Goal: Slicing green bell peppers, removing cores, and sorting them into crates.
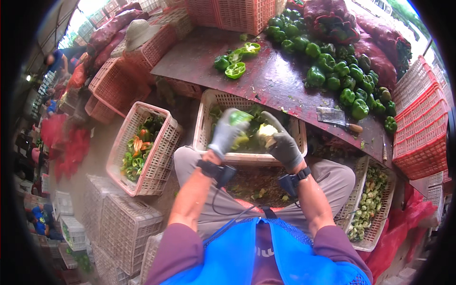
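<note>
Above a pale plastic crate (298,129) between my knees, both of my gloved hands are at work. My left hand (224,133), smeared by motion, is closed around a green bell pepper (241,117), whose cut shape is blurred. A pale, seedy pepper core (267,131) is gripped by my right hand (286,148), between thumb and fingers. Green pieces lie in the crate below. Just beyond, on the dark table, are several cut peppers (235,71) with their hollow insides showing.
Whole green peppers (327,61) heap at the table's right, near a cleaver (332,115) and a small knife (384,148). A crate of pepper pieces (137,156) stands left; another holds cores (369,204) at right. Stacked crates (420,121) flank the table.
</note>
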Demonstrator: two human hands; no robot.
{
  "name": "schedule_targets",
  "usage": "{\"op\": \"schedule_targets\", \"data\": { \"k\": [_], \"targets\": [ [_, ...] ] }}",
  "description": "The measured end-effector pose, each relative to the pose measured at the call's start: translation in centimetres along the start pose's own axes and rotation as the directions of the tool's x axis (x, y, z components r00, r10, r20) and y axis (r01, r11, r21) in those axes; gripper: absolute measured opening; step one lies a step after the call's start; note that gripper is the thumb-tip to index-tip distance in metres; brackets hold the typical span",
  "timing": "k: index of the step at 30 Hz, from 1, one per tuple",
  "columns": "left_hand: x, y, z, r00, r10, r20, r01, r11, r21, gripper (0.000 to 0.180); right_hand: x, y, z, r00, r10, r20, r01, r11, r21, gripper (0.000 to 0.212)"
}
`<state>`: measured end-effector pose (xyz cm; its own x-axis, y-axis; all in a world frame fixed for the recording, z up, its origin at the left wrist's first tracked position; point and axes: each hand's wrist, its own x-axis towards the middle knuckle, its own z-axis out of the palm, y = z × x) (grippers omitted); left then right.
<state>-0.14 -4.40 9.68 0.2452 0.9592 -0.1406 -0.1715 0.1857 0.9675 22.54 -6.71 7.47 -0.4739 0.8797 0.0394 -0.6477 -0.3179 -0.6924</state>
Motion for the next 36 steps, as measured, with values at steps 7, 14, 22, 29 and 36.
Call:
{"op": "schedule_targets", "data": {
  "k": [7,14,22,29,36],
  "targets": [
    [0.0,7.4,-21.4,0.750,0.582,-0.315,0.017,0.459,0.889,0.065,-3.3,-6.0,2.0,0.997,-0.071,-0.010,0.071,0.996,0.058,0.092],
    [-6.5,6.7,-37.1,0.668,0.490,-0.561,0.549,0.185,0.815,0.077,-14.0,-15.6,-1.4,0.746,-0.510,-0.428,0.016,0.657,-0.754,0.081],
    [11.7,4.7,-16.8,0.985,0.166,-0.047,-0.004,0.298,0.955,0.051,-35.6,-19.7,-17.1,0.276,-0.778,-0.565,-0.961,-0.241,-0.137,0.066],
    [28.3,-0.5,-8.1,0.980,0.182,0.083,-0.064,-0.106,0.992,0.060,-26.7,-17.8,-15.1,0.495,-0.601,-0.627,-0.792,-0.016,-0.610,0.047],
    [33.8,-3.5,-12.6,0.998,0.036,-0.061,-0.003,0.884,0.467,0.028,-13.3,-16.7,-9.2,0.713,-0.480,-0.512,-0.594,-0.025,-0.804,0.045]
  ]
}}
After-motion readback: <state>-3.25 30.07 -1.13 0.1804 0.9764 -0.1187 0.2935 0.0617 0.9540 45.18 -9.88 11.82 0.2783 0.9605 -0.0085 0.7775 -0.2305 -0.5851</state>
